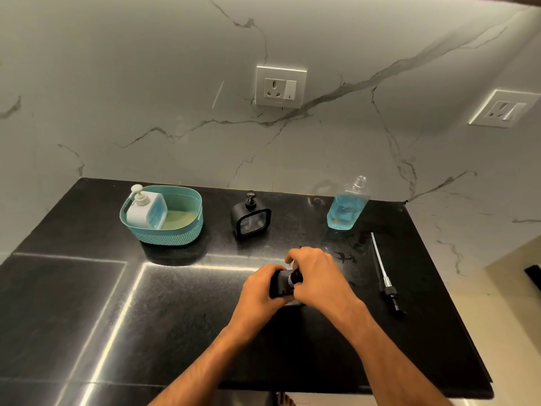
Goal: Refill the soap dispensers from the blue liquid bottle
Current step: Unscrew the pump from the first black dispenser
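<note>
At a black stone counter, a person works on a dark soap dispenser near the front edge: the left hand grips its body, the right hand curls over its neck, apparently turning the pump top. Whether this one is filled cannot be told. The blue liquid bottle stands uncapped at the back right, roughly half full, its long pump tube lying on the counter beside it. A second black dispenser waits behind, contents unclear. A white dispenser, showing blue liquid, sits capped in a teal basket, seemingly done
</note>
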`<state>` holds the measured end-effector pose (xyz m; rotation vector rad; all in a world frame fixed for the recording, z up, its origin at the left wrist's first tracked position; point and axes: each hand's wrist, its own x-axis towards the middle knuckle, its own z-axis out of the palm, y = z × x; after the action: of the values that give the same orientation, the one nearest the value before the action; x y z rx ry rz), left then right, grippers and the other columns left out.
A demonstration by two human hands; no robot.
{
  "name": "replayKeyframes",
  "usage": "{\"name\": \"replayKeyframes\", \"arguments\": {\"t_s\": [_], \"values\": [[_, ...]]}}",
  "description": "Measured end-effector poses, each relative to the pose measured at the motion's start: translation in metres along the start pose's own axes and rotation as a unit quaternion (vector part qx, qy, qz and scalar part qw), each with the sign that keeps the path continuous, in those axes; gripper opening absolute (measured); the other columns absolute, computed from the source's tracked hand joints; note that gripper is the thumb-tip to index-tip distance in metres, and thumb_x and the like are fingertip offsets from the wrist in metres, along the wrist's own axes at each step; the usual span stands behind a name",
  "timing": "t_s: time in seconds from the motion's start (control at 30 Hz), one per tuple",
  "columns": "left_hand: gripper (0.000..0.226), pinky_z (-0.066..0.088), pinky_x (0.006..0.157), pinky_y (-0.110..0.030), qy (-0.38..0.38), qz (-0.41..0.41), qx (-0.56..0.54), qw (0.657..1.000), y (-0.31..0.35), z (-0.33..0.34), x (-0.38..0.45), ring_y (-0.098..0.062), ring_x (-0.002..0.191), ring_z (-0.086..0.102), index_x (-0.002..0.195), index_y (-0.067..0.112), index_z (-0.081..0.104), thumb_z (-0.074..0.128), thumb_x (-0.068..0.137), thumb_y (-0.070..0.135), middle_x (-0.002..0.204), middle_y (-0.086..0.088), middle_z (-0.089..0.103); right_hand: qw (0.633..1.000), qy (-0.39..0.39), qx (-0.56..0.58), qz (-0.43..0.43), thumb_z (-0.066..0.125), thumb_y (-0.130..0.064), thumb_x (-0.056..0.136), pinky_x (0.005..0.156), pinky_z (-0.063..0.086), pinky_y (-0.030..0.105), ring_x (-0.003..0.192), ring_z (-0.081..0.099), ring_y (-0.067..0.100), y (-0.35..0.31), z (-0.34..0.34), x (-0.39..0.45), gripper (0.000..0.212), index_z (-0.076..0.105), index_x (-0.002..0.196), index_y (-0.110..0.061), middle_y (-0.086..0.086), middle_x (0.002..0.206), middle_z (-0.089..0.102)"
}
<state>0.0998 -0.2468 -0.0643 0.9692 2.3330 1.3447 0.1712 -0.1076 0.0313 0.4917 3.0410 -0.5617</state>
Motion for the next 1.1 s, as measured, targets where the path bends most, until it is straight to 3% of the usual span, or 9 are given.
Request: {"name": "replayKeyframes", "arguments": {"t_s": [0.1, 0.23, 0.33, 0.53, 0.67, 0.8, 0.93, 1.1], "values": [[0.049, 0.053, 0.081, -0.021, 0.013, -0.013, 0.010, 1.000, -0.002, 0.001, -0.001, 0.002, 0.096, 0.063, 0.112, 0.034, 0.065, 0.085, 0.070, 0.050, 0.101, 0.020, 0.068, 1.000, 0.018, 0.010, -0.011, 0.071, -0.010, 0.069, 0.081, 0.054, 0.030, 0.094, 0.062, 0.015, 0.000, -0.014, -0.001, 0.036, 0.073, 0.102, -0.026, -0.006, 0.100, 0.065], [0.048, 0.049, 0.073, -0.017, 0.044, -0.034, 0.021, 0.998, -0.002, 0.002, -0.002, 0.004, 0.093, 0.062, 0.108, 0.037, 0.062, 0.084, 0.068, 0.054, 0.098, 0.021, 0.065, 0.997, 0.071, 0.019, -0.009, 0.078, -0.021, 0.067, 0.075, 0.056, 0.026, 0.080, 0.062, 0.009, 0.008, -0.034, -0.001, 0.026, 0.073, 0.090, -0.031, -0.012, 0.087, 0.063], [0.049, 0.051, 0.069, -0.017, 0.072, -0.048, 0.017, 0.996, 0.001, 0.005, -0.004, 0.002, 0.089, 0.062, 0.099, 0.040, 0.058, 0.083, 0.066, 0.065, 0.093, 0.022, 0.064, 0.997, 0.069, 0.037, 0.013, 0.081, -0.026, 0.065, 0.071, 0.060, 0.026, 0.076, 0.065, 0.005, 0.012, -0.040, -0.002, 0.025, 0.070, 0.087, -0.032, -0.015, 0.080, 0.066], [0.050, 0.048, 0.065, -0.022, 0.117, -0.064, 0.043, 0.990, 0.002, 0.018, -0.010, -0.003, 0.084, 0.057, 0.095, 0.038, 0.047, 0.086, 0.074, 0.061, 0.090, 0.018, 0.056, 0.996, 0.056, 0.052, 0.040, 0.085, -0.032, 0.072, 0.071, 0.057, 0.021, 0.076, 0.065, 0.003, 0.016, -0.027, -0.006, 0.027, 0.070, 0.095, -0.033, -0.015, 0.086, 0.069], [0.060, 0.041, 0.079, -0.017, 0.098, -0.082, 0.054, 0.990, -0.001, 0.025, -0.013, -0.004, 0.097, 0.053, 0.110, 0.035, 0.045, 0.088, 0.073, 0.054, 0.105, 0.018, 0.053, 0.995, 0.060, 0.069, 0.046, 0.084, -0.033, 0.074, 0.077, 0.056, 0.019, 0.081, 0.068, 0.002, 0.021, -0.027, -0.010, 0.026, 0.077, 0.099, -0.035, -0.013, 0.090, 0.075], [0.078, 0.041, 0.100, -0.022, 0.055, -0.080, 0.050, 0.994, -0.007, 0.029, -0.020, -0.004, 0.117, 0.047, 0.131, 0.029, 0.040, 0.088, 0.072, 0.048, 0.123, 0.015, 0.047, 0.992, 0.055, 0.089, 0.065, 0.086, -0.035, 0.075, 0.066, 0.044, 0.004, 0.078, 0.066, -0.005, 0.030, -0.033, -0.016, 0.020, 0.078, 0.093, -0.036, -0.017, 0.085, 0.073], [0.065, 0.051, 0.103, -0.029, 0.046, -0.075, 0.038, 0.995, -0.010, 0.027, -0.027, -0.002, 0.114, 0.051, 0.129, 0.030, 0.047, 0.084, 0.076, 0.038, 0.120, 0.017, 0.049, 0.990, 0.045, 0.112, 0.076, 0.087, -0.035, 0.072, 0.064, 0.049, 0.007, 0.073, 0.067, -0.005, 0.037, -0.037, -0.023, 0.017, 0.077, 0.086, -0.036, -0.019, 0.078, 0.071], [0.071, 0.049, 0.099, -0.023, 0.061, -0.078, 0.037, 0.994, -0.008, 0.027, -0.031, 0.000, 0.112, 0.054, 0.130, 0.031, 0.055, 0.088, 0.071, 0.055, 0.117, 0.021, 0.055, 0.986, 0.036, 0.139, 0.081, 0.090, -0.036, 0.071, 0.064, 0.054, 0.013, 0.076, 0.067, -0.004, 0.048, -0.049, -0.030, 0.020, 0.075, 0.084, -0.036, -0.017, 0.077, 0.070]]}}
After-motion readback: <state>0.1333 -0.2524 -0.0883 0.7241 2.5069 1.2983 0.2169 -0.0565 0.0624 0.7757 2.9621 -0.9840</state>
